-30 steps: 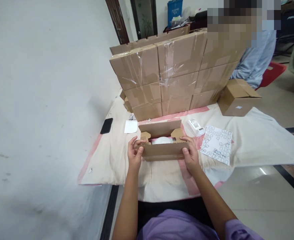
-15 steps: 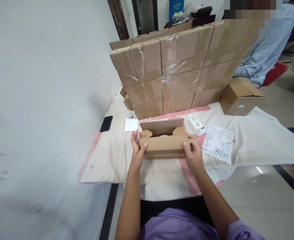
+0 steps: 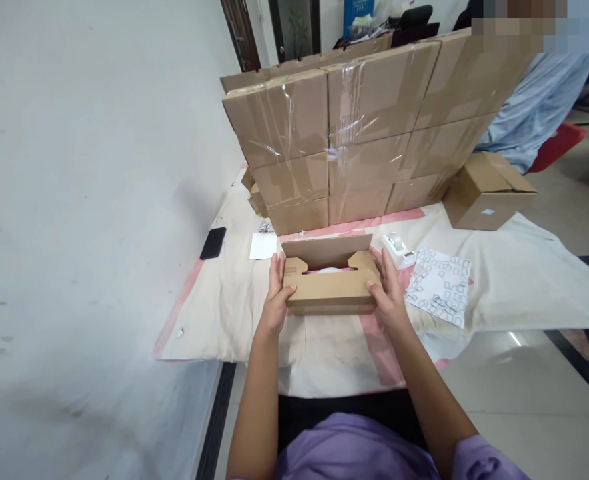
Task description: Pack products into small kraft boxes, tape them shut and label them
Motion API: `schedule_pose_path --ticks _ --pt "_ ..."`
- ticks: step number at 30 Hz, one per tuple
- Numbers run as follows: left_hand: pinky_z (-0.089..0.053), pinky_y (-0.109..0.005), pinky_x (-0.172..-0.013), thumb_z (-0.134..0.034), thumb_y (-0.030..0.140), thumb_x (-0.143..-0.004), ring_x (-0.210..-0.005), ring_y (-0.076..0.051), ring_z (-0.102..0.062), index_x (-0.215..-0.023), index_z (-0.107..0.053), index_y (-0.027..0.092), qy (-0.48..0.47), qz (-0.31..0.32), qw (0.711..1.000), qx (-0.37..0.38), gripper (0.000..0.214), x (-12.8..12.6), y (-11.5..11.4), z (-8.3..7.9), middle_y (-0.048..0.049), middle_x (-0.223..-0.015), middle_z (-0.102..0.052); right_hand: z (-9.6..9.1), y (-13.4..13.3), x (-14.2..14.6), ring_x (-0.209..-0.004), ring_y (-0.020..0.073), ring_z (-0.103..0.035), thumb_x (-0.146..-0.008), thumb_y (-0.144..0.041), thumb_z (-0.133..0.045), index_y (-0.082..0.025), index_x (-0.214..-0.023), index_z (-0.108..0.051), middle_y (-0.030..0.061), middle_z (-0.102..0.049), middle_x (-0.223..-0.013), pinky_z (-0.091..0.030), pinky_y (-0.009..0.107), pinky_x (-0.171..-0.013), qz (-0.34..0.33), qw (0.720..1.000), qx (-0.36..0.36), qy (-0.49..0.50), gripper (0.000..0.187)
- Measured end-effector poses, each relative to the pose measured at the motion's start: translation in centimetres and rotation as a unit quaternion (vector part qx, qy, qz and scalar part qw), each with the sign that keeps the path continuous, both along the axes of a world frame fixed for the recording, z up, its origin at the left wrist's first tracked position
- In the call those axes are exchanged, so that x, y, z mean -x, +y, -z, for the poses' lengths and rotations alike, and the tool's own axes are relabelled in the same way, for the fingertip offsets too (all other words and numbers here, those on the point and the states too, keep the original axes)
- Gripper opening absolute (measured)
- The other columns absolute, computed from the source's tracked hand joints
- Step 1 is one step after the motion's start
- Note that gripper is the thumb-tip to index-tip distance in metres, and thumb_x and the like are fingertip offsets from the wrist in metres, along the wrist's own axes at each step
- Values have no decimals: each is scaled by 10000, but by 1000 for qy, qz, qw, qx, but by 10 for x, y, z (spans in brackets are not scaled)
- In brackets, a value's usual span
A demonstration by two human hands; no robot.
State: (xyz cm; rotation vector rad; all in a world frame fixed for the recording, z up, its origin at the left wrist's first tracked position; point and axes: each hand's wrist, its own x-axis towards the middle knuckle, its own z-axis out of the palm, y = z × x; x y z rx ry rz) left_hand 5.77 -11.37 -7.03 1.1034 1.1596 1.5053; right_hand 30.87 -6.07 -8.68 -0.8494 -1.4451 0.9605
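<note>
A small brown cardboard box (image 3: 331, 293) stands on the cloth in front of me, its back lid raised and its side flaps folded inward. Through the opening shows part of something white with a pinkish edge (image 3: 330, 270); its kind is hidden by the front panel. My left hand (image 3: 275, 300) grips the box's left end, thumb on the front flap and fingers along the side. At the right end my right hand (image 3: 388, 293) holds it the same way, thumb on the front and fingers raised along the side.
A wall of taped cardboard (image 3: 369, 133) rises behind the box. On the cloth lie a phone (image 3: 213, 243), a white paper (image 3: 263, 246), a white tape dispenser (image 3: 398, 251) and a patterned sheet (image 3: 439, 285). A closed carton (image 3: 489, 197) stands right, near a person in blue (image 3: 544, 100).
My fingers have straightened along the box's ends, the right ones reaching further up. The front flap tilts a little differently, and more of the white thing inside shows.
</note>
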Motion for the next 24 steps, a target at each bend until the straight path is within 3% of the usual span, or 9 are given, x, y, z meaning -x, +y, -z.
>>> schedule_pose_path --ticks 4,9,11,15,18,24 --pt "-261 -393 -1274 -573 234 -868 -1602 -225 -151 -1637 -51 407 -53 12 998 7 945 -3 2 -3 47 -1741 -96 -2 8 -7 -1590 250 -201 -961 -405 -589 -379 -1643 -175 -1 -213 -1719 -236 504 -1290 -56 998 9 -2 799" --pt "-248 -395 -1275 -619 269 -823 -1605 -238 -138 -1638 -66 399 -78 1 996 -52 994 -4 9 7 34 -1740 -118 12 25 -15 -1603 304 -114 -851 -690 -652 -321 -1656 -123 51 -132 -1735 -189 541 -1295 -106 994 -4 -24 1032" --pt "-226 -392 -1282 -620 276 -807 -1609 -236 -112 -1640 -87 387 -71 1 996 -60 995 -2 12 11 34 -1741 -112 17 31 -16 -1598 331 -133 -785 -783 -654 -296 -1658 -105 85 -138 -1733 -197 555 -1286 -113 993 -15 -30 1141" --pt "-201 -389 -1288 -617 280 -796 -1611 -237 -95 -1639 -120 380 -63 9 996 -60 983 1 15 14 36 -1742 -124 18 39 -21 -1536 379 -308 -741 -824 -660 -268 -1662 -51 155 -207 -1700 -309 563 -1230 -122 991 -35 -51 1237" --pt "-211 -399 -1284 -630 286 -777 -1608 -250 -117 -1633 -163 372 -62 3 997 -54 979 4 16 15 23 -1734 -175 13 44 -26 -1503 381 -363 -763 -780 -680 -275 -1662 -59 158 -241 -1679 -351 544 -1202 -135 986 -47 -82 1203" --pt "-282 -411 -1256 -670 279 -665 -1578 -284 -226 -1620 -207 366 -72 -18 996 -40 1065 6 22 17 -8 -1694 -283 10 49 -31 -1506 385 -347 -782 -714 -706 -307 -1649 -168 129 -203 -1691 -336 547 -1209 -152 982 -52 -100 1099"
